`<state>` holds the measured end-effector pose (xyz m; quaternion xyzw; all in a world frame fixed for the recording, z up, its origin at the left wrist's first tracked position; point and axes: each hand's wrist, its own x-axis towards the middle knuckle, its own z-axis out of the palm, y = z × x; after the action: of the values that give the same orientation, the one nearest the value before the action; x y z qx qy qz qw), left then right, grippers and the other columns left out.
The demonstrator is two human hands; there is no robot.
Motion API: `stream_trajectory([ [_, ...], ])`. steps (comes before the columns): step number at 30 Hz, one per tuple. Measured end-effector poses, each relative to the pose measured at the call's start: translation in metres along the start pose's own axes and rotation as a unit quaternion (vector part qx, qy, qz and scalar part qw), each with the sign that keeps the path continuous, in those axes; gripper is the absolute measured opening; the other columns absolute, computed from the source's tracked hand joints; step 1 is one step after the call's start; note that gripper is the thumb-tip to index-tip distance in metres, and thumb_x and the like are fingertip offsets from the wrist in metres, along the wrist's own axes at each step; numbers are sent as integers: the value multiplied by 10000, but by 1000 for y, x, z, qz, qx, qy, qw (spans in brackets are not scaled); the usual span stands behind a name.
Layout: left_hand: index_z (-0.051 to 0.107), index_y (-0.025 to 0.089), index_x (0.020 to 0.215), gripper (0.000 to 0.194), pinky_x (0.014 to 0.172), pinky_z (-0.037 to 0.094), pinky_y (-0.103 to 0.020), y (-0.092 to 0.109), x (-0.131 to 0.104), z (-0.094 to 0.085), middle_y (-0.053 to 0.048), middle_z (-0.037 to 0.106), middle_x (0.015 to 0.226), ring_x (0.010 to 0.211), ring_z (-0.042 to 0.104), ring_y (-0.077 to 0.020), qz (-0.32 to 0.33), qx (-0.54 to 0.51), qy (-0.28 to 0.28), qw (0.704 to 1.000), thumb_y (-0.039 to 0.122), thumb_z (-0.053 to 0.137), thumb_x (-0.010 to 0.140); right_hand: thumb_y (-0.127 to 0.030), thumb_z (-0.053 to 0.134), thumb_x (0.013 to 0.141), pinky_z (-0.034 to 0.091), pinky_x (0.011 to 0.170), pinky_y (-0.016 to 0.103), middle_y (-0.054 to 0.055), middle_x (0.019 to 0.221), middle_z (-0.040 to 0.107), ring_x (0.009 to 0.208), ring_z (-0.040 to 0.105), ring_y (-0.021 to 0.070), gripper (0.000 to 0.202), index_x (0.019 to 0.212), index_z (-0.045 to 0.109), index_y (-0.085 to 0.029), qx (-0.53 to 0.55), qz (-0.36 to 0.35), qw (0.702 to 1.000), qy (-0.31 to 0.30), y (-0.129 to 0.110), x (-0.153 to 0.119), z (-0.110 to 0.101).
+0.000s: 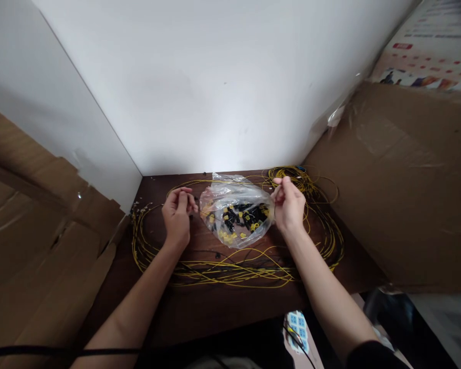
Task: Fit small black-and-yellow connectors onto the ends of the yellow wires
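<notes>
My left hand [176, 215] is closed in a pinch left of a clear plastic bag [234, 184]; whatever sits between its fingertips is too small to make out. On the bag's right side my right hand [291, 205] is also closed, thumb against fingers, and its grip hides any held thing. Inside the bag lie many small black and yellow plastic pieces [249, 215]. A wide loop of thin yellow and black cable [234, 271] surrounds the bag on the dark brown table [207, 318]. Strands of it pass close behind both hands.
A tangled bundle of yellow cable [297, 179] lies at the back right. Cardboard stands left [42, 246] and right [399, 195], with a white wall [223, 87] behind. Below the front edge is a power strip [297, 330]. A black cord [61, 352] crosses at lower left.
</notes>
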<state>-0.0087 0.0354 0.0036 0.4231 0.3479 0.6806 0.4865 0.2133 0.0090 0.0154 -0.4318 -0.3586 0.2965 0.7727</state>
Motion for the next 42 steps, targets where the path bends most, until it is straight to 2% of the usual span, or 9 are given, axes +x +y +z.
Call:
stream_trajectory([
  [3,558,156,759,111,478,405,-172,7,7,-5,52,404,523,482,407,-63,-8,-52,10,999,262,566,791,-485,571,771,325,418,224,-92,421,321,364,296,58,270,732,609,-221,106,69,992,-20,-1,18,-18],
  [5,561,159,764,109,477,401,-174,8,6,-4,55,386,518,476,392,-63,-14,-49,3,999,264,564,790,-473,554,784,385,460,221,-71,473,431,409,380,62,245,772,615,-237,117,56,991,-24,0,24,-26],
  [8,595,152,806,135,448,363,-173,4,0,0,52,394,517,461,384,-64,-7,19,-31,999,282,563,788,-387,530,811,465,586,252,-6,801,642,631,555,92,203,940,620,-259,49,17,997,-50,2,20,-23],
  [12,643,152,880,191,498,383,-196,-3,-10,4,10,552,618,501,453,-81,35,184,-102,977,290,533,808,-321,523,824,483,683,293,56,1096,624,833,606,135,325,1137,558,-240,-79,-43,993,-78,3,-2,-3],
  [19,667,157,846,200,706,426,-246,-1,-20,8,-53,657,827,771,584,-157,154,348,-221,898,228,481,838,-378,525,831,478,613,276,29,767,693,669,634,139,392,1179,487,-202,-130,3,973,-189,4,-25,16],
  [22,661,159,848,203,688,419,-245,-2,-22,9,-54,648,805,742,577,-153,176,370,-244,879,215,465,846,-372,581,795,475,712,301,30,817,695,763,635,156,303,1053,606,-214,-200,-19,939,-279,5,-32,19],
  [25,652,165,860,206,656,415,-242,-6,-24,10,-49,630,765,695,561,-147,185,388,-256,866,216,453,853,-350,639,751,455,666,279,21,798,684,722,605,149,205,894,676,-207,-267,-59,898,-344,3,-37,22],
  [31,650,171,862,204,624,400,-233,-10,-27,10,-42,619,742,668,550,-143,187,407,-265,854,234,455,856,-310,610,780,417,596,266,24,714,665,641,564,137,148,752,679,-182,-305,-83,885,-343,3,-37,22],
  [42,668,175,880,247,605,391,-238,-5,-31,15,-55,694,794,663,596,-160,127,412,-285,856,264,438,866,-307,641,735,460,623,283,17,650,670,620,593,148,145,666,669,-182,-213,10,932,-292,6,-35,21],
])
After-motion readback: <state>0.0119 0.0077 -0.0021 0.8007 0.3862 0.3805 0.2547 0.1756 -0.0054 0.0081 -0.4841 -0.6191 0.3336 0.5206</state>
